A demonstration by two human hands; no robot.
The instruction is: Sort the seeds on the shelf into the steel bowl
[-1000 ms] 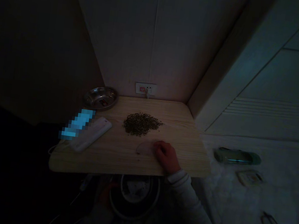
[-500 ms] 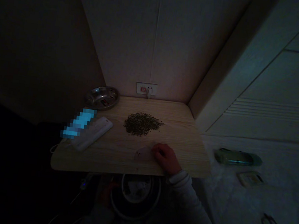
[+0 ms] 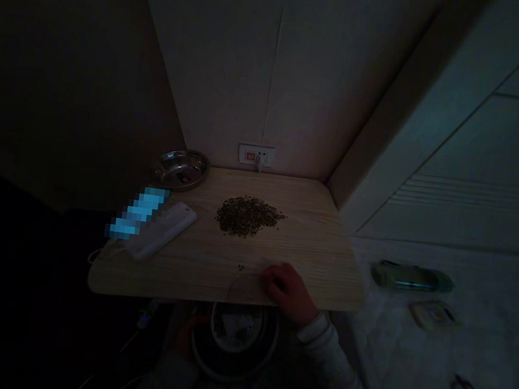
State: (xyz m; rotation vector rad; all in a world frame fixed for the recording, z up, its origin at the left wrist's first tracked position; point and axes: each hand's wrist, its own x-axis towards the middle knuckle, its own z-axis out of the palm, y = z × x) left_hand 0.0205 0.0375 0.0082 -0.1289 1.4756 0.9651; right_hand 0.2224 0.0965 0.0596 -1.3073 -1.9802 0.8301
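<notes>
My right hand (image 3: 289,291) is closed on a thin, translucent plastic sheet (image 3: 244,288) at the table's front edge. A few dark grains (image 3: 241,267) lie just beyond the sheet. Farther back on the wooden table (image 3: 310,246) spreads a pile of small dark grains (image 3: 247,216). Below the table edge, a round bowl (image 3: 229,379) with a pale rim holds a smaller round, whitish container (image 3: 234,349) with dark bits in it. My left hand (image 3: 187,335) is at the bowl's left side, seemingly gripping its rim; its fingers are mostly lost in shadow.
A shiny metal bowl (image 3: 180,170) stands at the table's back left. In front of it are a blurred-out bright screen (image 3: 140,212) and a white power bank (image 3: 163,230). A wall socket (image 3: 256,155) holds a plug. To the right, a green bottle (image 3: 412,277) lies on a pale surface.
My right hand has drawn the plastic sheet toward me, to the table's front edge. A few grains stay behind it on the wood. My left hand keeps its place by the bowl.
</notes>
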